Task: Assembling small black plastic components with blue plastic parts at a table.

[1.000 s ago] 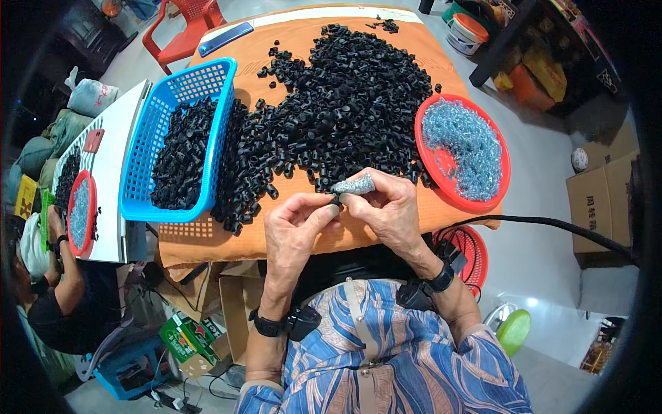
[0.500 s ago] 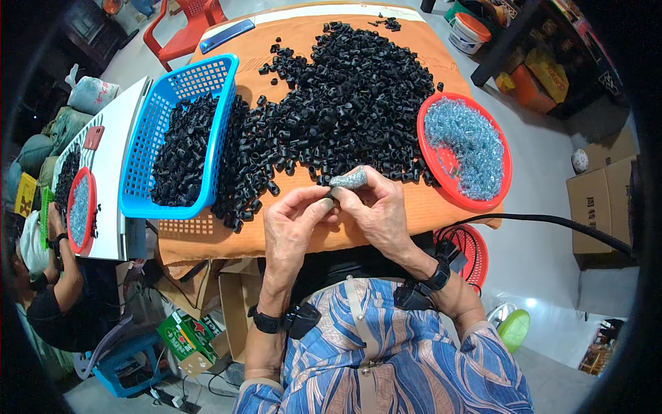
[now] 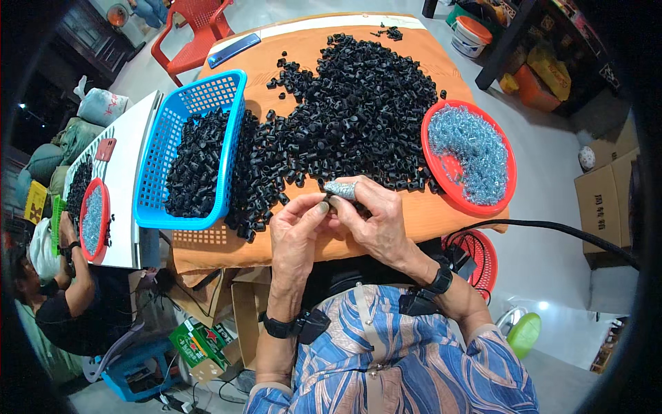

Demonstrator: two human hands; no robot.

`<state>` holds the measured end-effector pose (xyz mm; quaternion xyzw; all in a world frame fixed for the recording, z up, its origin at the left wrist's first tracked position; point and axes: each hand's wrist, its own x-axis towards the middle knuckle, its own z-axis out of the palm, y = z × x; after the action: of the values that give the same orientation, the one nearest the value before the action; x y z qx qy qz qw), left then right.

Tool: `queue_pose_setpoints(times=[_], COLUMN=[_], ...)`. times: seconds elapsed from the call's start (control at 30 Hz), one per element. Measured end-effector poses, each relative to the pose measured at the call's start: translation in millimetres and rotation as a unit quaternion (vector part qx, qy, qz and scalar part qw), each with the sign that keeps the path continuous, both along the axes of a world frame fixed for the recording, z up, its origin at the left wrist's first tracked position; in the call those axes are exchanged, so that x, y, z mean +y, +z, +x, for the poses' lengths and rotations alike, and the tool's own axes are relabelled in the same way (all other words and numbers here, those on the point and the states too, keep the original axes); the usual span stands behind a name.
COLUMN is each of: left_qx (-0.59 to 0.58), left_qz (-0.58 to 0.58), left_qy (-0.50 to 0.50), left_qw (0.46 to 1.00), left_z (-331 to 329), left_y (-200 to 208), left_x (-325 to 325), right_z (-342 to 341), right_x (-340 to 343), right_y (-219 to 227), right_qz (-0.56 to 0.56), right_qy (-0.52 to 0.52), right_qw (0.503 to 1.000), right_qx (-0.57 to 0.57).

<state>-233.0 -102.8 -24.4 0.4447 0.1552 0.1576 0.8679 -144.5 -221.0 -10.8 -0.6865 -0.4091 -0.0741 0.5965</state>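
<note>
My left hand [image 3: 293, 231] and my right hand [image 3: 380, 222] meet over the near edge of the orange-covered table [image 3: 221, 257]. Both are closed, thumbs against fingers, pinching what looks like a small black plastic piece [image 3: 327, 198], mostly hidden by the fingertips. A grey textured wrap [image 3: 340, 188] covers my right index finger. Just beyond my hands spreads a large heap of short, hollow black plastic pieces [image 3: 365, 103]. To the left stands a blue basket [image 3: 236, 131] holding more of them. At the right, a red round tray [image 3: 512, 181] carries many small clear bluish pieces [image 3: 476, 155].
A blue phone-like slab [image 3: 234, 50] lies at the table's far left. On the left, a co-worker's arm [image 3: 81, 286] reaches to a white table [image 3: 127, 207] with another red tray [image 3: 105, 231]. A black cable [image 3: 552, 222] runs rightward. Below the table edge sits a red basket [image 3: 485, 259].
The whole view has shifted slightly, so the scene sits lower and farther right. My hands stay together in the same pinch, with only small finger movement.
</note>
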Motion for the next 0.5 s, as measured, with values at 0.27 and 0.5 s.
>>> queue_pose_setpoints(times=[0.27,0.5], left_qx=[0.005,0.027], left_qz=[0.000,0.012], left_qy=[-0.020,-0.005], left_qw=[1.000,1.000], left_z=[2.4,-1.2], left_y=[4.3,5.5], left_x=[1.9,-1.6], right_z=[4.4,4.8], right_x=[-4.5,-4.3], right_y=[-0.4,-5.3], right_qz=[-0.051,-0.079], right_qy=[0.050,0.022], right_qw=[0.997,0.985], right_qx=[-0.036,-0.152])
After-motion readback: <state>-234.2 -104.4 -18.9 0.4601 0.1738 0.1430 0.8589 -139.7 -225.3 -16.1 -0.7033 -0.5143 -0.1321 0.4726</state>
